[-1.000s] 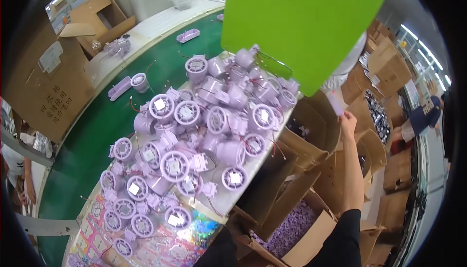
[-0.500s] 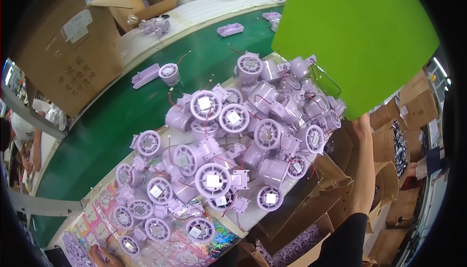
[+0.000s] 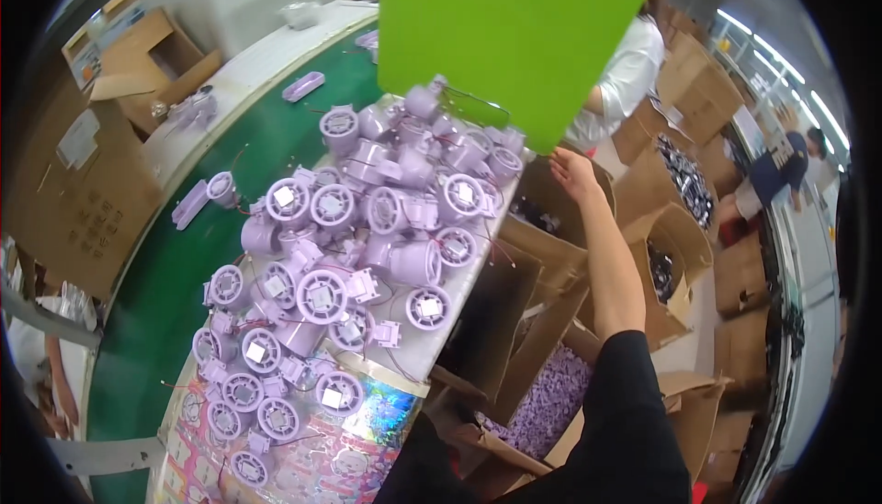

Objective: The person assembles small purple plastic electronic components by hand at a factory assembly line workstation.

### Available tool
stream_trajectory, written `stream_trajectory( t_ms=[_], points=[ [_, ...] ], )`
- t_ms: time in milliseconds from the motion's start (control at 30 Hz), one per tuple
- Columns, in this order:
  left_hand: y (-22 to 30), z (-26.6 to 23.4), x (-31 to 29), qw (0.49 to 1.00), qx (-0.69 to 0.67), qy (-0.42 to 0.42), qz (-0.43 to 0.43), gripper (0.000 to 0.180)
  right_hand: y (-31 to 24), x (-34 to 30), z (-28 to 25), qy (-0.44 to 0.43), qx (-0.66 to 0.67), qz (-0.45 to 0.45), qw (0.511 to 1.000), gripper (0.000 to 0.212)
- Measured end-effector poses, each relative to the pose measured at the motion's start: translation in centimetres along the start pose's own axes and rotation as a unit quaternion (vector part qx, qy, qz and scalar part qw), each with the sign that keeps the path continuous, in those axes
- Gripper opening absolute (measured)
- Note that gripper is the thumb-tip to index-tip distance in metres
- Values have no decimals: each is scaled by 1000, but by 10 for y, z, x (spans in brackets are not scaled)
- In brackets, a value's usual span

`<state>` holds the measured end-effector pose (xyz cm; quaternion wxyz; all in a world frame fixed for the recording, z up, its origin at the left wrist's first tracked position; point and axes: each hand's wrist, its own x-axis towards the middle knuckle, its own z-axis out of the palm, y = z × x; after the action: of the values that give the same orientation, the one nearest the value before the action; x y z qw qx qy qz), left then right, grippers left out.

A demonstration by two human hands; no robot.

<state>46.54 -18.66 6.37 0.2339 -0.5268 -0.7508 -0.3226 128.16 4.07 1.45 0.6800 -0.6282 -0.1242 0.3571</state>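
My right hand (image 3: 571, 173) reaches out with curled fingers, its fingertips close to the lower right corner of a large bright green panel (image 3: 505, 35). Whatever those fingers hold is too small or hidden to make out. My left hand does not show. A big heap of lilac plastic round housings (image 3: 322, 296) with spoked ends, thin red wires and small brackets covers the worktable. Some have silvery or white squares in their centres. A thin metal wire loop (image 3: 473, 104) juts out along the panel's lower edge.
A green conveyor belt (image 3: 147, 320) curves along the left, carrying lilac trays (image 3: 191, 204). Open cardboard boxes stand at right, one with small lilac pieces (image 3: 542, 403). A shiny patterned sheet (image 3: 294, 467) covers the near table. People stand behind the panel (image 3: 634, 63) and far right (image 3: 776, 169).
The view has swung right, so the heap and panel sit further left. My right hand stays near the panel's lower corner. My left hand, earlier at the bottom left, has gone from view.
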Motion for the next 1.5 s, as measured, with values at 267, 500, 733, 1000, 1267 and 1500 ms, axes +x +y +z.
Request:
stream_trajectory(
  t_ms=[267, 500, 733, 1000, 1267, 1500],
  points=[
    [5, 5, 0, 1000, -18, -18, -5, 27, -21, -37, -63, 73, -65, -4, 995, 16],
    [-53, 17, -15, 994, -95, -43, 8, 20, -10, -87, -18, 27, -269, -220, 937, 15],
    [-32, 12, -8, 992, -118, -32, -29, 17, -18, -217, 139, -127, -178, -447, 867, 8],
    [-41, 30, 2, 982, -184, -31, -36, 22, -26, -385, 336, -425, -276, -664, 550, 9],
    [-37, 26, 5, 978, -201, -4, -50, 22, 84, -360, 547, -471, -428, -673, 377, 30],
    [-39, 29, 7, 971, -230, -18, -57, 24, 149, -332, 636, -444, -685, -456, 356, 64]
  ],
)
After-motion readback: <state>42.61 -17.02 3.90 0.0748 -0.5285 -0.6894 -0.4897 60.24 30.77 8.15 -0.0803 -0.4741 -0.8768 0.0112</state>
